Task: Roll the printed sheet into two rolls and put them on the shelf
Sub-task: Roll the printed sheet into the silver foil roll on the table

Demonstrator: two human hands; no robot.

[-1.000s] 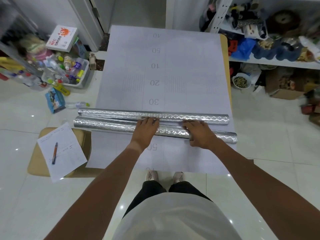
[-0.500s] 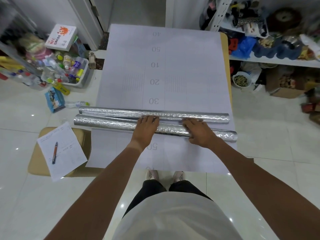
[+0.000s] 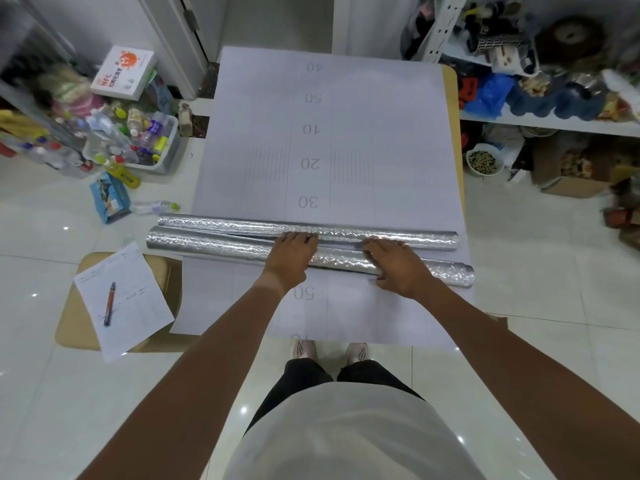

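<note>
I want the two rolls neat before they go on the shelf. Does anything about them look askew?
Yes. The near silver roll lies at a slant to the far silver roll: its right end drifts toward the person. Both hands, left hand and right hand, rest on it.

Two rolls (image 3: 304, 235) lie side by side across the printed sheet (image 3: 329, 140); shelf (image 3: 554, 121) right; pen (image 3: 109, 303) on paper (image 3: 138, 306), perhaps a stool beneath, left.

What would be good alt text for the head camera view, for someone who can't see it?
Seen from above, a person's left hand and right hand rest flat on the nearer silver roll, beside a second silver roll, on a printed sheet with upside-down numbers. A paper with a pen lies left; a cluttered shelf stands right.
</note>
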